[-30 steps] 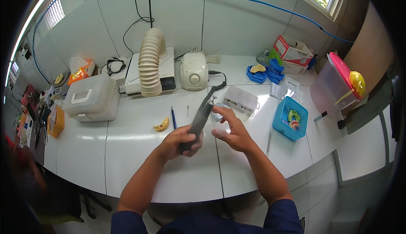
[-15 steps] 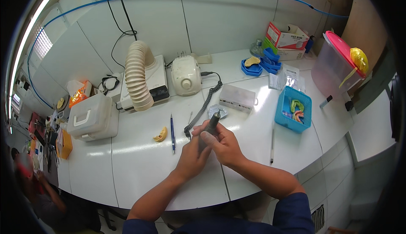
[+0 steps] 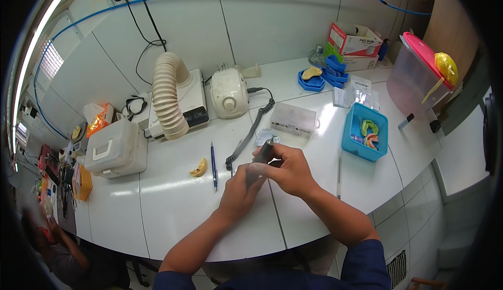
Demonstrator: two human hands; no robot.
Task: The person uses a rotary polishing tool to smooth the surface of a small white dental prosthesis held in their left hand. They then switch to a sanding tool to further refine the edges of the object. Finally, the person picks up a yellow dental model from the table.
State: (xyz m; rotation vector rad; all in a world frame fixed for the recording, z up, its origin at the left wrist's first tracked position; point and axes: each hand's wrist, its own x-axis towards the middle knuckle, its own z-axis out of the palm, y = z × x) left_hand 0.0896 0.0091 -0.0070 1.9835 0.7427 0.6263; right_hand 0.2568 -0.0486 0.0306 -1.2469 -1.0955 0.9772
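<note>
Both hands meet over the middle of the white table around a dark grey micromotor handpiece [image 3: 264, 151], its metal tip pointing up and away. My left hand [image 3: 236, 193] wraps the lower body. My right hand [image 3: 291, 170] grips higher up, thumb across the front and fingers bent near the tip end. From behind the hands a grey coiled cord [image 3: 250, 134] runs to the white control unit [image 3: 229, 97]. Left of the hands lie a blue pen-like pencil [image 3: 214, 168] and a small yellowish dental cast piece [image 3: 198, 168]. Just beyond the tip lies a crumpled pale packet [image 3: 266, 137].
A clear box [image 3: 293, 118] stands beyond my hands; a blue basket [image 3: 347, 142] holding coloured dental pieces is at right. A ribbed hose [image 3: 168, 99] and white case [image 3: 116, 148] stand left. A thin pen [image 3: 339, 177] lies right. Another person [image 3: 63, 256] sits far left.
My right hand has shifted slightly right and up, its fingers bending more around the upper handpiece. My left hand keeps its grip. The whole view has moved a little.
</note>
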